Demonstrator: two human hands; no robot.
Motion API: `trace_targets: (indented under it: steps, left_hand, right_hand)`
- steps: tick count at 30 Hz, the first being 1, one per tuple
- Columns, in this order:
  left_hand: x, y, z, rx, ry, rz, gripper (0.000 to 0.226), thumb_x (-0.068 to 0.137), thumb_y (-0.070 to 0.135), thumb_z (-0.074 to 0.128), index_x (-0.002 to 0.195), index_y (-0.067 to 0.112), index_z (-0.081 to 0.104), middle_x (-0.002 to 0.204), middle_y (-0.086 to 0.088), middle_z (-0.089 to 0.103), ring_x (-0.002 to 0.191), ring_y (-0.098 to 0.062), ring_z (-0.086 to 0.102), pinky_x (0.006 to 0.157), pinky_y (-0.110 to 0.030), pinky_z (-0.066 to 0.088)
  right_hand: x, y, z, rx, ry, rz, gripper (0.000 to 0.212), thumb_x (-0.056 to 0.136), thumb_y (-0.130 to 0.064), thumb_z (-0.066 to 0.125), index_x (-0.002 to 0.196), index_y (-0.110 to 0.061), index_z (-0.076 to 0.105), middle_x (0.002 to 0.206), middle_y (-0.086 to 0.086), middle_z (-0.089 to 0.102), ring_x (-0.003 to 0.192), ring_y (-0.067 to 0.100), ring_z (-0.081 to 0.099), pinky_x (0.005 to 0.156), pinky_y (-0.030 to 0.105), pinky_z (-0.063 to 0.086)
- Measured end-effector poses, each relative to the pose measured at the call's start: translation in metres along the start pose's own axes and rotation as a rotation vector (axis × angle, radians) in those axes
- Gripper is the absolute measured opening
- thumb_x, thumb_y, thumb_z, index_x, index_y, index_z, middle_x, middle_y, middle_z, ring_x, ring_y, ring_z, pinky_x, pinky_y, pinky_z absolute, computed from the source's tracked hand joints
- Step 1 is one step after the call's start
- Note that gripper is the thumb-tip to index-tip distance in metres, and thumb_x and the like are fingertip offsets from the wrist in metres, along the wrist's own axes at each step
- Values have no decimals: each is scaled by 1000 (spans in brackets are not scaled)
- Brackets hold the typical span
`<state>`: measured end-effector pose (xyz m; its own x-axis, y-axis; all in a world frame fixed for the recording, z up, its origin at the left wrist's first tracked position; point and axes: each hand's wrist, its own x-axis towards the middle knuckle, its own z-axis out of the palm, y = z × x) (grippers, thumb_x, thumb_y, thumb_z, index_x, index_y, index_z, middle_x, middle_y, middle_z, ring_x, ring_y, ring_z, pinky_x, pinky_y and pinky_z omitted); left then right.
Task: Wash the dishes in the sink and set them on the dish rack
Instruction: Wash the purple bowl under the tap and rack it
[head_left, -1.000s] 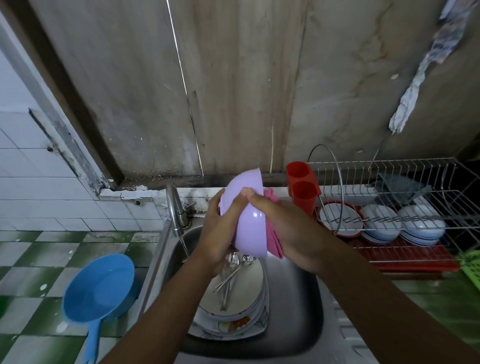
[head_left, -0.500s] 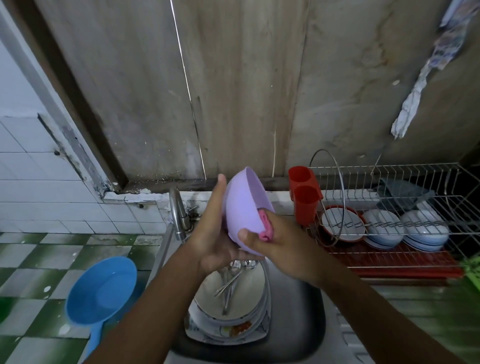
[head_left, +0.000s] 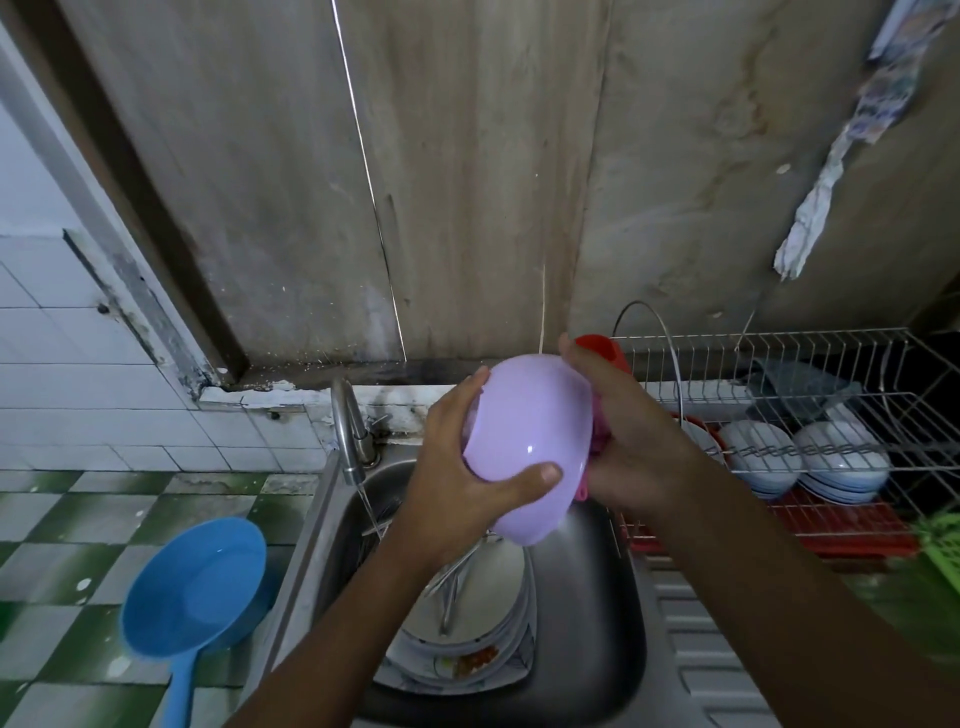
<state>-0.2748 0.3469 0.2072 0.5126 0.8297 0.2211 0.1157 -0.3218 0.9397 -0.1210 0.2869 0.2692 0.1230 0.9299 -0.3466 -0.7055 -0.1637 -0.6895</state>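
purple bowl (head_left: 530, 441) is now turned with its rounded outside toward the camera. It sits further right and hides most of the red cup (head_left: 597, 345). Half a second ago the left hand (head_left: 452, 483) was a flat open palm. Now it grips, thumb across the bowl's lower front, fingers round the left edge. right hand (head_left: 634, 457) moves off the lower front to the bowl's right side, one fingertip over the top. pink cloth (head_left: 598, 434) is now squeezed between right hand and bowl, only a strip showing.

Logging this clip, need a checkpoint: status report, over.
Left hand grips purple bowl over sink; right hand holds pink cloth against it. Dirty plates and cutlery below. Nothing in the way.
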Motion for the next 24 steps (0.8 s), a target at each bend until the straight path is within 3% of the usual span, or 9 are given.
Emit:
trace_targets:
  steps: [5,7,9,11,14,18,20,22,24]
  left_hand:
    - [-2,-12,-13,11,96,-51,121,54,67,85,156,42,24,152,18,37,136,-1,45,105,-32,49]
    - [-12,-11,-7,-187,177,-272,114,58,75,77,153,27,35,138,7,54,117,-7,61,94,-36,59]
    - [-20,-9,-1,-560,101,-610,97,69,85,63,138,18,56,111,-2,68,98,-18,69,90,-44,61]
    - [-21,-4,1,-867,53,-751,78,78,73,58,129,14,64,96,-3,73,87,-18,71,87,-41,59]
    - [-10,6,-8,-1121,140,-626,49,94,41,60,134,12,60,116,-6,75,95,-18,75,87,-36,62]
    - [13,23,-27,-1210,180,-495,36,102,18,53,134,3,57,126,-16,70,116,-27,68,96,-44,56]
    - [22,27,-31,-1190,245,-441,36,101,16,55,134,2,58,123,-15,72,111,-25,70,90,-41,60]
    - [26,28,-35,-1168,292,-374,37,100,14,58,136,5,57,124,-13,71,109,-23,71,84,-38,62]
    - [25,30,-30,-1126,286,-336,40,100,14,58,139,8,55,129,-13,69,117,-25,68,88,-40,61]
  right_hand:
    - [8,10,0,101,23,-35,41,97,-36,61,126,-7,66,120,16,73,108,34,71,91,52,56]
    - [12,11,1,206,17,-85,38,97,-37,61,123,-9,67,118,14,74,106,34,72,90,57,56]
    - [17,13,1,265,34,-128,33,98,-37,60,114,-10,70,114,12,75,98,31,74,85,59,56]
    - [23,18,-2,268,6,-106,36,100,-37,56,114,-8,72,116,13,74,98,28,75,83,54,59]
    - [23,28,-14,241,-28,-71,45,104,-37,47,105,-5,80,118,13,74,104,25,73,81,41,62]
    - [21,39,-42,171,25,52,40,101,-23,56,132,1,64,135,21,63,130,36,58,116,45,40]
    - [19,40,-52,101,137,53,51,89,-9,65,139,1,56,129,23,66,122,36,63,109,46,48]
    - [17,37,-52,38,251,-25,47,87,-5,66,133,-4,57,117,20,72,101,33,71,85,44,61]
    - [20,29,-43,-3,331,-191,30,98,-7,57,128,-7,57,119,15,70,105,32,68,90,49,58]
